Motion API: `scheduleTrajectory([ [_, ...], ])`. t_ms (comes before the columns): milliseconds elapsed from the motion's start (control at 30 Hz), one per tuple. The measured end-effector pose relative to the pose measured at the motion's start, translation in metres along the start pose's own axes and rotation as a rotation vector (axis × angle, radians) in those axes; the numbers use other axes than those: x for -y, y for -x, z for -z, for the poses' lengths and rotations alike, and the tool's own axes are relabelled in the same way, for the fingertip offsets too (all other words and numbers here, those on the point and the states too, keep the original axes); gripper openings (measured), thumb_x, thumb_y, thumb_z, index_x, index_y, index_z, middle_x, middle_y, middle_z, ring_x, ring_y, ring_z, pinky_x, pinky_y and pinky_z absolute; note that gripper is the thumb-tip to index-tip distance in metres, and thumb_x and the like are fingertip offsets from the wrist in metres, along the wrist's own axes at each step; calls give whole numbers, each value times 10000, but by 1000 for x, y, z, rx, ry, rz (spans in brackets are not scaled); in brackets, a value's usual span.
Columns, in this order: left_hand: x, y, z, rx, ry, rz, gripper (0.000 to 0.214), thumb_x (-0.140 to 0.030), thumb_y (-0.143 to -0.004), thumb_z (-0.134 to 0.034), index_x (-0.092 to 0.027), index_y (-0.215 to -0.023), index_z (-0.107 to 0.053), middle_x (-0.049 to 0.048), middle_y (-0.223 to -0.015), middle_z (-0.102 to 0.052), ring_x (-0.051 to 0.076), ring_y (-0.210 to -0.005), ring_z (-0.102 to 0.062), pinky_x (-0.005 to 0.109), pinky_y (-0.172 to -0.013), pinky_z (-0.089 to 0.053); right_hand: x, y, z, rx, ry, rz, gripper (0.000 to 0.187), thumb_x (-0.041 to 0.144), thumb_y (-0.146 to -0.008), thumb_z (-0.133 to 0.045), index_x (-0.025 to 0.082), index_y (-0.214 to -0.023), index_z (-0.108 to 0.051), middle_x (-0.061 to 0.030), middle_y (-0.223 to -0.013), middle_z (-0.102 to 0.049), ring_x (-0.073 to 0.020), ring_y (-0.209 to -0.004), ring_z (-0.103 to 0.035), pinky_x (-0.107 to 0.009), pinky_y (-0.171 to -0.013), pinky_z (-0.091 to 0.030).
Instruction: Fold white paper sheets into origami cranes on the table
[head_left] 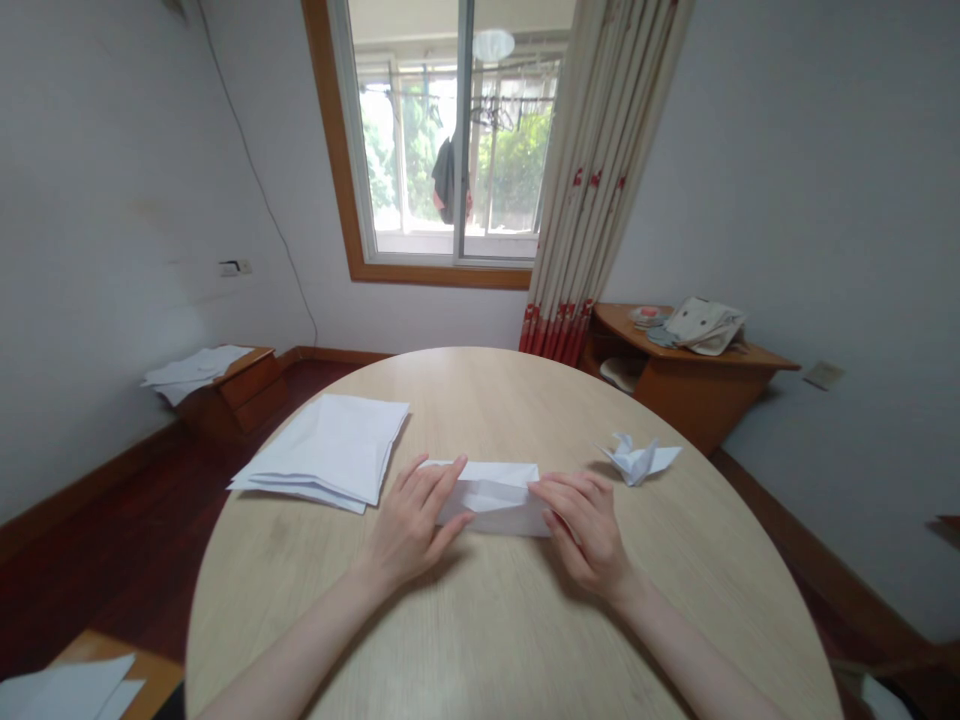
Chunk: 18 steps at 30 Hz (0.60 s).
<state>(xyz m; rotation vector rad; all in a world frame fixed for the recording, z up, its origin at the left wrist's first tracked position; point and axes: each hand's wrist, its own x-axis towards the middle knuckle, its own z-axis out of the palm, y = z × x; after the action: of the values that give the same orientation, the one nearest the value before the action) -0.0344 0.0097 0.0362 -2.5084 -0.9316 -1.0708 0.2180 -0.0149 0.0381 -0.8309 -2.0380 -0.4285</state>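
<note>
Between my two hands a partly folded white sheet of paper (499, 507) lies near the middle of the round table, one flap raised along its length. My left hand (416, 520) grips the sheet's left end, with the thumb at the near side and the fingers over the far side. At the right end, my right hand (585, 525) pinches the edge of the paper between thumb and fingers. A folded paper crane (636, 460) sits just beyond my right hand. To the left of my left hand is a stack of white paper (330, 450).
The round wooden table (480, 640) stands below a window (457, 150) with a patterned curtain (600, 170). Low wooden cabinets stand at the left (251, 390) and right (697, 400); papers lie on the left one, a cloth bag (705, 325) on the right one. More paper (71, 690) lies lower left.
</note>
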Motion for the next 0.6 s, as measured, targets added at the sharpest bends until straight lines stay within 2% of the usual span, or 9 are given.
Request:
scheduleTrajectory([
  [67, 0, 0, 5, -53, 19, 13, 593, -320, -965, -401, -207, -1486, -142, 110, -1111, -613, 237, -987, -582, 392, -897, -457, 0, 0, 1, -20, -20, 3, 395, 97, -872, -426, 217, -1235, -526, -66, -984, -705, -228, -943, -624, -398, -846, -392],
  [133, 0, 1, 8, -99, 43, 25, 555, -286, -964, -399, -213, -1474, -193, 103, -1074, -622, 221, -933, -593, 339, -806, -481, -2, 0, 2, -35, -53, -3, 393, 93, -875, -419, 209, -1233, -529, -79, -984, -696, -232, -932, -623, -394, -817, -422],
  [300, -1, 1, 12, -177, 107, 14, 467, -224, -955, -411, -200, -1415, -327, 81, -1014, -650, 178, -866, -615, 280, -777, -491, -7, 4, 0, -120, -161, -44, 370, 80, -877, -420, 193, -1205, -549, -97, -990, -673, -228, -918, -619, -377, -772, -477],
  [467, -2, 1, 13, -197, 156, 40, 407, -207, -950, -421, -187, -1355, -391, 47, -915, -677, 117, -654, -598, 215, -633, -482, -8, 6, -2, -170, -299, -212, 286, 146, -918, -402, 203, -1136, -578, -82, -960, -663, -209, -883, -623, -341, -724, -505],
  [600, -3, 1, 13, -179, 159, 60, 357, -207, -953, -417, -176, -1308, -433, 19, -833, -684, 92, -555, -560, 196, -576, -453, -9, 6, -4, -119, -344, -312, 222, 191, -938, -405, 203, -1049, -596, -63, -897, -669, -186, -813, -633, -316, -701, -514],
])
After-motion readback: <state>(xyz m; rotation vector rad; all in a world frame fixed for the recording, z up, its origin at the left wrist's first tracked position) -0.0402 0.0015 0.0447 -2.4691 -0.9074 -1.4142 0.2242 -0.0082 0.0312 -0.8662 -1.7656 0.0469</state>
